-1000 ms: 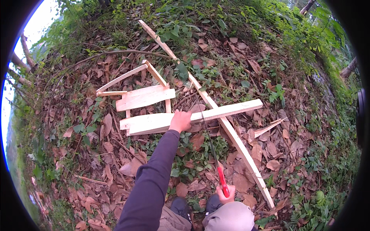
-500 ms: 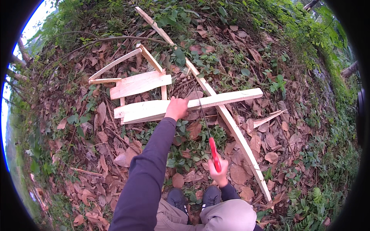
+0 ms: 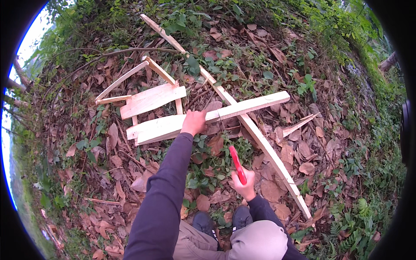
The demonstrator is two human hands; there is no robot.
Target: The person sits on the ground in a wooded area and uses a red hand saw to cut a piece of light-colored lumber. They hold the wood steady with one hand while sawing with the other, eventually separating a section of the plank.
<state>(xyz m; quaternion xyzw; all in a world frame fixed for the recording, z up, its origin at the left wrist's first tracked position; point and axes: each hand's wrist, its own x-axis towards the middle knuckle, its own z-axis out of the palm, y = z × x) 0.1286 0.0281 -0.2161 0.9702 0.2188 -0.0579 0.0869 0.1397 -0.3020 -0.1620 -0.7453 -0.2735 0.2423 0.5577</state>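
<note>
My left hand [image 3: 194,122] grips a long pale wooden plank [image 3: 253,104] near its middle, fingers wrapped over the far edge. In my right hand [image 3: 245,185] is a hand saw with a red handle [image 3: 237,162], held nearer to me. Its thin dark blade runs away from me to the plank, just right of my left hand, where a dark line crosses the wood; the blade is hard to make out. Under the plank's right part lies a long, narrow wooden strip [image 3: 273,151], slanting across the ground. The plank's left end rests over another pale board [image 3: 149,125].
A small wooden frame with a wide board [image 3: 153,101] and thin slats [image 3: 123,80] lies at the far left. A split wood piece [image 3: 300,125] is on the right. Dry brown leaves [image 3: 271,190], green plants and a bent branch [image 3: 117,52] cover the ground around my shoes [image 3: 203,223].
The whole scene sits slightly higher and further left in view. The saw blade shows less beyond the plank's far edge. Both hands keep their holds.
</note>
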